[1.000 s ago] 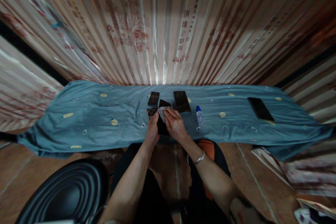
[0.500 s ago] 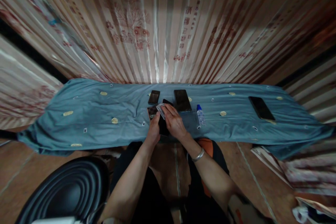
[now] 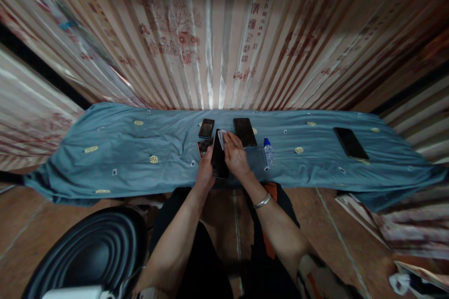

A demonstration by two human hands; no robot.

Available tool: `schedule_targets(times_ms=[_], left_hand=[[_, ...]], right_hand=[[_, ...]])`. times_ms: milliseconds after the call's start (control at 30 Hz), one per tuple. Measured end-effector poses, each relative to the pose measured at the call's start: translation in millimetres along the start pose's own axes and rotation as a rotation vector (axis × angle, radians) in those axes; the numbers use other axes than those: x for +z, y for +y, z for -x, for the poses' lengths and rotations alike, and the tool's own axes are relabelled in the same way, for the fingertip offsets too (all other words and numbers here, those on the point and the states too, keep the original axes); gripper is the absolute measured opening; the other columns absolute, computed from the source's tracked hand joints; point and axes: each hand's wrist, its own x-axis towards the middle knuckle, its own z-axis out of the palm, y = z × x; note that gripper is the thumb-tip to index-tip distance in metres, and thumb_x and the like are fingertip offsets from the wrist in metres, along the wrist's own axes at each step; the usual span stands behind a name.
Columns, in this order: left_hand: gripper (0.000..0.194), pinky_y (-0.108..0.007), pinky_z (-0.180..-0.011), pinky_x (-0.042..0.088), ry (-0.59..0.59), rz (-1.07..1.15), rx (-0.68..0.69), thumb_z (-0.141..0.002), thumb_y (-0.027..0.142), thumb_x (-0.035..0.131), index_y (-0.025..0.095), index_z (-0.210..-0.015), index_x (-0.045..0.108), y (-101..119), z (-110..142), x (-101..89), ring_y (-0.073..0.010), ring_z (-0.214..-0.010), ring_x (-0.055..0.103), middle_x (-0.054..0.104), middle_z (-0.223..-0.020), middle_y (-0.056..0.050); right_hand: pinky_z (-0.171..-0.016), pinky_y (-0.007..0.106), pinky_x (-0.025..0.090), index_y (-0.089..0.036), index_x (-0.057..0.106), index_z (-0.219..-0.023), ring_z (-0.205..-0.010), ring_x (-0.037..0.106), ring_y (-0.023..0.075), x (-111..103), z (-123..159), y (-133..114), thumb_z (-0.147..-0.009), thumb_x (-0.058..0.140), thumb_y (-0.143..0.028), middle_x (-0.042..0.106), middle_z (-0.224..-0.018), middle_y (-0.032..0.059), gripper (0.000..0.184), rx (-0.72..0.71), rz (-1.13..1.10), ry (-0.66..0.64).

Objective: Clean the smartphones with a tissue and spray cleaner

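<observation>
My left hand grips a black smartphone along its left side, thumb at the edge, screen tilted towards me. A pale grey cloth is pinched in my right hand, which presses it against the phone's right edge near the top. Just left of the held phone lies a small flat item with a dark patterned face, partly covered by my left hand. Beyond it rests a small dark phone. A larger black tablet-like device lies behind my right hand.
A clear bottle with a blue cap is on the teal cloth-covered surface, right of my hands. Another black phone lies far right. Printed curtains hang behind. A round black ribbed stool stands at lower left.
My right hand and the cloth have moved from across the phone's top to its right edge. More of the black screen now shows, and the phone is turned more upright.
</observation>
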Motion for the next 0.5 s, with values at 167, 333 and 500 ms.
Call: schedule_targets(times_ms=[167,333,500], left_hand=[[0.044,-0.039,-0.116,0.042,0.066,0.023,-0.004,-0.085,0.05,0.067,0.015,-0.113,0.073,4.5,-4.1,-1.5,-0.0268,-0.134,0.058,0.073,-0.126,-0.01],[0.043,-0.037,-0.119,0.038,0.057,0.017,0.055,-0.086,0.048,0.066,0.016,-0.115,0.073,4.8,-5.4,-2.2,-0.0247,-0.137,0.055,0.07,-0.131,-0.009],[0.043,-0.038,-0.119,0.038,0.001,-0.035,0.039,-0.085,0.049,0.067,0.018,-0.115,0.074,-1.3,-1.5,-2.1,-0.0251,-0.14,0.052,0.071,-0.129,-0.008]], right_hand=[[-0.12,0.05,0.038,-0.011,0.055,-0.144,-0.139,0.048,0.0275,5.0,3.8,-8.8,-0.098,0.035,-0.018,0.057,-0.145,0.0177,0.05,-0.03,0.013,-0.076],[-0.121,0.051,0.036,-0.011,0.053,-0.145,-0.141,0.047,0.0276,6.4,6.2,-12.6,-0.097,0.036,-0.018,0.055,-0.148,0.0174,0.051,-0.044,0.013,-0.106],[-0.121,0.05,0.037,-0.016,0.052,-0.147,-0.141,0.047,0.0261,3.3,1.8,-7.7,-0.098,0.034,-0.019,0.055,-0.148,0.0139,0.052,-0.026,0.001,-0.043]])
